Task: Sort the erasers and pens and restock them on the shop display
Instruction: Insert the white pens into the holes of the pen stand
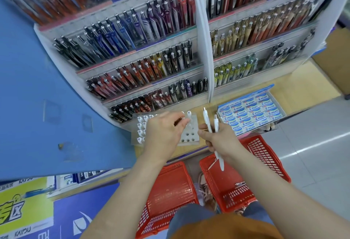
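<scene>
Restocking stands part done. Left hand (164, 130) hovers over the perforated pen holder (189, 137) on the wooden surface (295, 89), fingers curled, pinching what appears to be a pen (179, 121) at a hole; the item is largely hidden. Right hand (217, 140), just beside the holder, grips two white pens (208, 123) upright, fingers closed round the barrels. Stocked pens (142, 125) fill the holder's left rows; several holes on its right side are vacant. Box of Pilot erasers (250, 113), right of the holder, appears full. On the floor, the left red basket (170, 197) looks empty; the right red basket (233, 187) holds few items, too small to identify. Judgement: pens nearly finished, erasers likely done.
</scene>
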Demonstrator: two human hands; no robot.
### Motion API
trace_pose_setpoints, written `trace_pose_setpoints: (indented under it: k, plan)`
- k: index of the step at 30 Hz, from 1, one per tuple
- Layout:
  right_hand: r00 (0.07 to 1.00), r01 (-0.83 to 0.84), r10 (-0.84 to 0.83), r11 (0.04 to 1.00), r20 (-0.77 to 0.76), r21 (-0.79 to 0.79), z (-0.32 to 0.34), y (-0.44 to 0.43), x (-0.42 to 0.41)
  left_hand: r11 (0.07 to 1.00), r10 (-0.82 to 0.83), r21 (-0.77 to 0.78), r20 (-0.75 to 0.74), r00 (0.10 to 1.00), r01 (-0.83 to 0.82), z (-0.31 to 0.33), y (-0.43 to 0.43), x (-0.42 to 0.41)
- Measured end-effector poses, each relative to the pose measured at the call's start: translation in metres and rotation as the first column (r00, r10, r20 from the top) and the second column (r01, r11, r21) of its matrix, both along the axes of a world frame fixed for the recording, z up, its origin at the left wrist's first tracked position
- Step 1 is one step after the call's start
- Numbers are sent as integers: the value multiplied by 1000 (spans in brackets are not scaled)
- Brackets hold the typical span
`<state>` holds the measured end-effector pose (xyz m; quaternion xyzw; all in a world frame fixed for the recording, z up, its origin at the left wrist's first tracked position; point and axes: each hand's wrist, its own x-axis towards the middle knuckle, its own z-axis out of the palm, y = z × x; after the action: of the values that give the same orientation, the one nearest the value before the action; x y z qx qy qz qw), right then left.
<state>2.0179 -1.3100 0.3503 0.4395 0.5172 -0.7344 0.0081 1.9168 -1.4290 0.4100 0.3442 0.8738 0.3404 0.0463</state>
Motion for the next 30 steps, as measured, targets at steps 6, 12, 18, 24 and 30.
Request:
trace_pose_setpoints:
  k: [6, 12, 18, 24, 30]
  plan:
    - [1000, 13, -13, 1000, 3, -6, -1, -1, 0, 998, 2, -63, -87, 996, -8, -14, 4, -6]
    - [1000, 22, -23, 995, -16, -92, 8, -1, 3, 985, -69, -164, -149, 986, 44, -23, 8, -9]
    - [978, -108, 91, 991, -189, -79, 27, 10, 18, 967, -70, -252, -155, 985, 29, -18, 9, -8]
    - [890, -354, 381, 924, -251, 148, 52, 17, 20, 980, 31, 145, 559, 829, -135, 24, 17, 5]
    - [868, -420, 429, 903, -252, 91, 63, 19, 20, 935, 23, 216, 756, 655, -282, 41, 6, 5]
